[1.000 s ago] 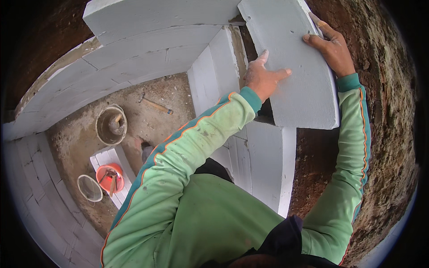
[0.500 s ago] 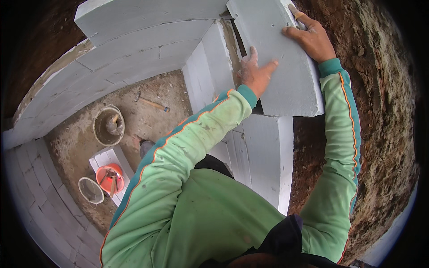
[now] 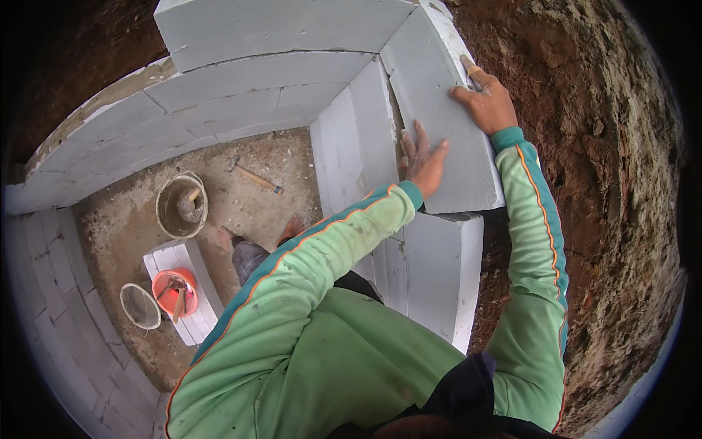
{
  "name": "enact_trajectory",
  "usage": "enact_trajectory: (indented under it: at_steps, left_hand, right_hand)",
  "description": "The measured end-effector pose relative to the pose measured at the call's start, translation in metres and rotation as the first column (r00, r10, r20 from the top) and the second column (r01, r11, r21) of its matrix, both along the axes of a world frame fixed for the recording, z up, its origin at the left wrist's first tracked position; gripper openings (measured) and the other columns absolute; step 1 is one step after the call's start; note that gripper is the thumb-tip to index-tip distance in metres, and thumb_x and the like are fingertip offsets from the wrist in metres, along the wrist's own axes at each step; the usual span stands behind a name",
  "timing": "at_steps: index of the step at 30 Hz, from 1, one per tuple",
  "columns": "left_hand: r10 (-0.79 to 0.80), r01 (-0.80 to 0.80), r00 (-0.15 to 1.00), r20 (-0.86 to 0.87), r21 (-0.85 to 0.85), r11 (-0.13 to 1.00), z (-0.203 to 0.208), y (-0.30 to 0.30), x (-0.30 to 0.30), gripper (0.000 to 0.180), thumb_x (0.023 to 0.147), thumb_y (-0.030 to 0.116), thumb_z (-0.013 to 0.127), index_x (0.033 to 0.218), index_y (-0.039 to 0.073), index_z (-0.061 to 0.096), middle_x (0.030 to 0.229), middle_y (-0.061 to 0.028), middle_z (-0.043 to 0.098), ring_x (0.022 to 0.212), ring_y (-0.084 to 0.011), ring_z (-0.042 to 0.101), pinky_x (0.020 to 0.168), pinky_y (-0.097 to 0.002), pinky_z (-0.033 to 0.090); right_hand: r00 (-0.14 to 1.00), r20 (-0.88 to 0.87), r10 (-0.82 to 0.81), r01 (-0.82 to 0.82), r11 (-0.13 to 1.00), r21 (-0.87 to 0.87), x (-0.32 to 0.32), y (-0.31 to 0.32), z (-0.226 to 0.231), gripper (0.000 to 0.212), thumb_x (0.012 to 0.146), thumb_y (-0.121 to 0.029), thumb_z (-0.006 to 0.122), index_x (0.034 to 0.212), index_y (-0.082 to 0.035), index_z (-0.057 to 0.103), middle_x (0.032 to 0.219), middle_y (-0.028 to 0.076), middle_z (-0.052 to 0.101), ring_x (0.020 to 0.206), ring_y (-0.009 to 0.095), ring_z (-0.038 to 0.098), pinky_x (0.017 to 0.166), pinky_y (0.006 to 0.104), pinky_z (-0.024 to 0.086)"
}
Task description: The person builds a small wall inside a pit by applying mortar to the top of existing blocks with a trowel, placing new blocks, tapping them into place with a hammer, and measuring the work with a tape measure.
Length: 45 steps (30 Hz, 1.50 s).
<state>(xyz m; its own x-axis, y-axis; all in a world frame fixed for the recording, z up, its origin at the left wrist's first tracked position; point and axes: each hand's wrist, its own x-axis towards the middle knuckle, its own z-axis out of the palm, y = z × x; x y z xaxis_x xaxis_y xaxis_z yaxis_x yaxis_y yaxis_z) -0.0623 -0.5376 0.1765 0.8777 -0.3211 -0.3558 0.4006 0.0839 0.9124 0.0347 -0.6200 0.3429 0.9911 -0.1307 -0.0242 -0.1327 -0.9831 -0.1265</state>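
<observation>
A large pale-grey aerated concrete block [image 3: 464, 172] lies along the top of the right-hand wall [image 3: 431, 249]. Its far end meets the raised block [image 3: 285, 29] on the back wall at the corner. My right hand [image 3: 488, 101] grips its outer edge, thumb on the broad face and fingers over the rim. With fingers spread, my left hand [image 3: 424, 162] rests against the block near its inner edge. Grey residue coats the left fingers. A dark, narrow joint shows under the inner edge; most of the bedding below is hidden.
On the floor stand a mortar bucket [image 3: 164, 212] with a tool in it and a hammer [image 3: 256, 175]. A red bucket [image 3: 191, 296] of tools sits on stacked blocks [image 3: 197, 265], beside a pale bucket [image 3: 140, 306]. An earth bank [image 3: 585, 146] rises outside the right wall.
The block has shifted left, inward over the wall, and its far end now sits against the corner. Both hands moved with it. My view has tilted slightly.
</observation>
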Motion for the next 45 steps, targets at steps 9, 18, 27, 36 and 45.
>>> enact_trajectory:
  at_steps: [9, 18, 27, 36, 45]
  left_hand:
    - [0.001, -0.001, 1.000, -0.014, 0.030, 1.000, -0.018, -0.002, -0.003, 0.098, 0.095, 0.062, 0.049, 0.166, 0.018, -0.002, 0.169, -0.0300, -0.001, 0.157, -0.0457, -0.004, 0.121, -0.0652, 0.004]
    - [0.083, -0.075, 0.995, 0.058, -0.120, 0.990, -0.058, 0.014, 0.066, 0.099, 0.096, 0.066, 0.045, 0.165, 0.005, 0.007, 0.167, -0.0344, 0.003, 0.156, -0.0479, 0.000, 0.121, -0.0649, 0.006]
    - [0.073, -0.075, 0.997, -0.035, -0.078, 0.994, -0.062, 0.002, 0.064, 0.107, 0.093, 0.071, 0.047, 0.163, 0.000, 0.006, 0.166, -0.0354, 0.003, 0.156, -0.0479, 0.001, 0.123, -0.0615, 0.007]
    - [0.109, -0.111, 0.993, -0.038, -0.068, 0.991, -0.073, -0.003, 0.058, 0.114, 0.092, 0.071, 0.050, 0.160, -0.009, 0.004, 0.168, -0.0313, 0.002, 0.158, -0.0412, -0.001, 0.124, -0.0570, 0.005]
    - [0.005, 0.002, 0.997, -0.081, 0.086, 0.996, -0.057, 0.011, 0.035, 0.118, 0.090, 0.074, 0.050, 0.160, -0.008, 0.002, 0.169, -0.0291, 0.000, 0.158, -0.0410, -0.003, 0.124, -0.0605, 0.007]
  right_hand:
    - [0.996, 0.048, -0.071, 0.073, 0.997, -0.027, -0.009, 0.002, -0.028, 0.078, 0.078, -0.053, 0.071, 0.150, -0.027, 0.054, 0.138, 0.022, 0.060, 0.125, 0.039, 0.060, 0.106, 0.0458, 0.047]
    - [0.837, 0.480, 0.262, -0.407, 0.884, 0.228, -0.048, -0.008, 0.055, 0.072, 0.104, -0.057, 0.045, 0.155, -0.005, 0.043, 0.150, 0.019, 0.052, 0.142, 0.029, 0.046, 0.118, 0.0388, 0.033]
    - [0.898, 0.324, 0.297, -0.376, 0.901, 0.215, -0.114, -0.013, -0.026, 0.083, 0.103, -0.066, 0.032, 0.163, -0.009, 0.026, 0.167, 0.025, 0.022, 0.157, 0.045, 0.007, 0.126, 0.0503, 0.015]
    - [0.897, 0.289, 0.333, -0.373, 0.923, 0.094, -0.117, -0.014, -0.065, 0.091, 0.098, -0.064, 0.048, 0.162, -0.004, 0.025, 0.165, 0.027, 0.024, 0.155, 0.045, 0.016, 0.125, 0.0499, 0.018]
    - [0.997, -0.013, -0.073, 0.073, 0.997, -0.007, -0.126, -0.004, -0.052, 0.100, 0.081, -0.050, 0.078, 0.162, -0.017, 0.029, 0.139, 0.028, 0.052, 0.126, 0.042, 0.056, 0.105, 0.0485, 0.047]
